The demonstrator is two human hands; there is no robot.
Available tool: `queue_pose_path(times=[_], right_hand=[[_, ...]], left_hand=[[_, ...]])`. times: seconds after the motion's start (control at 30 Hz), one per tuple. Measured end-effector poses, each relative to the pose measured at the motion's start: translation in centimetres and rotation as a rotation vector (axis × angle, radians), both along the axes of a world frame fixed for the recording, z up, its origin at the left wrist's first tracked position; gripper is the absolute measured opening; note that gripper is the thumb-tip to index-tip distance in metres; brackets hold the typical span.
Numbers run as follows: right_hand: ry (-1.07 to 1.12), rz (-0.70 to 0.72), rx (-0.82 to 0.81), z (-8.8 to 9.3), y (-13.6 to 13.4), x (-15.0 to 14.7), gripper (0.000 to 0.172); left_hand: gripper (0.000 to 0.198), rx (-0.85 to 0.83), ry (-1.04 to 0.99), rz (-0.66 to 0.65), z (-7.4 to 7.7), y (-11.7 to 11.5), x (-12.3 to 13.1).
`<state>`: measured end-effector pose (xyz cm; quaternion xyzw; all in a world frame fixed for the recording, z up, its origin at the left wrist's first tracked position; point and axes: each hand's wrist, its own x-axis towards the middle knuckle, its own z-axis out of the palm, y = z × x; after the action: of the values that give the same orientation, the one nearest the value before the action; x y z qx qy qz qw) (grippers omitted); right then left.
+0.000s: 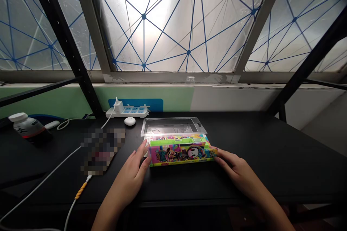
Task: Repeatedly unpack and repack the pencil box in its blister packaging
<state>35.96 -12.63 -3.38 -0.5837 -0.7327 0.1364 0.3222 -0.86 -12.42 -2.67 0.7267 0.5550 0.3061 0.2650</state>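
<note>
A colourful cartoon-printed box with bright green parts along its top lies lengthwise on the black table. At its left end, my left hand rests with fingers and thumb against the side. My right hand has its fingertips and thumb at the opposite end. Together the two hands hold the box between them. Right behind it is a clear plastic tray-like package, with a printed sheet partly showing beneath. The undersides of the fingers are hidden.
A blurred-out phone-like object with a plugged-in cable lies left of the box. Behind are a white round case and a power strip. A white-capped bottle is far left. Black frame bars slant up both sides.
</note>
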Motion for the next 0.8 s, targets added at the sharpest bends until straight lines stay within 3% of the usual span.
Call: queue_pose_path(times=[0.47,0.6,0.7,0.8], right_hand=[[-0.094,0.035,0.046,-0.8,0.3,0.1,0.055],[-0.142,0.109,0.169,-1.3,0.6,0.0,0.045],[-0.136,0.109,0.263,-0.7,0.6,-0.2,0.04],[-0.07,0.089,0.295,1.5,1.4,-0.3,0.038]], left_hand=[[0.067,0.084,0.095,-0.011,-0.5,0.3,0.2],[0.071,0.136,0.088,0.021,-0.6,0.6,0.6],[0.067,0.239,0.08,0.063,0.8,0.7,0.8],[0.063,0.368,0.112,0.077,3.6,1.6,1.2]])
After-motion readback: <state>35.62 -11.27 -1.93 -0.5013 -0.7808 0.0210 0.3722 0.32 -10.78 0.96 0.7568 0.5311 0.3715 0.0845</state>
